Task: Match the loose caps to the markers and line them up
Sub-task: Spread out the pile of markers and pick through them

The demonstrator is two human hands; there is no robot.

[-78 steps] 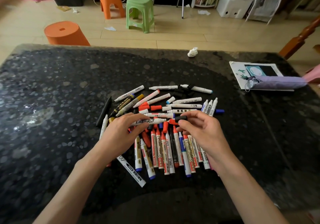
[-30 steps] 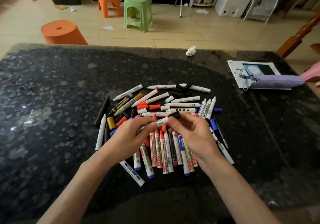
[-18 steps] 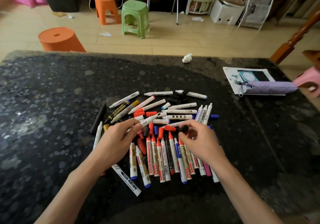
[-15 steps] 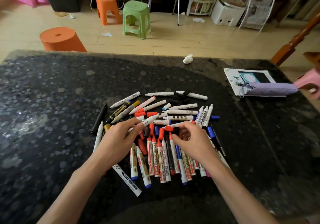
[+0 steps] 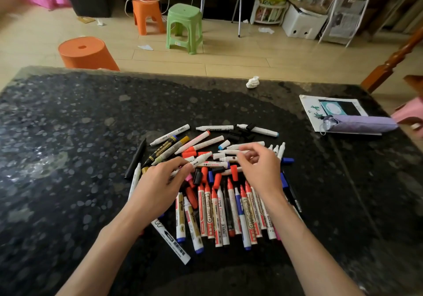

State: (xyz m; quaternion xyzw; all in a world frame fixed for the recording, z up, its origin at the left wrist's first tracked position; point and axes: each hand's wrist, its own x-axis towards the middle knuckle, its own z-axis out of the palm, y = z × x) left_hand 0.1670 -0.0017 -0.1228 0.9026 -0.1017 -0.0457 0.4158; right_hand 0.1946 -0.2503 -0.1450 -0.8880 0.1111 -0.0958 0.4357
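Observation:
A heap of markers (image 5: pixel 206 149) and loose caps lies mid-table on the black stone table (image 5: pixel 68 135). Nearer me, several capped markers (image 5: pixel 229 211) lie side by side, mostly red. Loose red caps (image 5: pixel 234 172), a black cap (image 5: pixel 198 176) and a blue cap (image 5: pixel 287 160) lie among them. My left hand (image 5: pixel 160 188) grips an uncapped white marker (image 5: pixel 201 158), its tip pointing away to the right. My right hand (image 5: pixel 261 169) hovers over the back of the heap, fingers loosely spread, with nothing visible in them.
A purple pencil case (image 5: pixel 361 124) lies on a printed sheet (image 5: pixel 332 108) at the right edge. A crumpled tissue (image 5: pixel 253 82) sits at the far edge. Beyond the table stand orange stools (image 5: pixel 87 53) and a green stool (image 5: pixel 184 28).
My right hand let go of the black cap it was pinching and moved back over the heap. My left hand keeps hold of the white marker.

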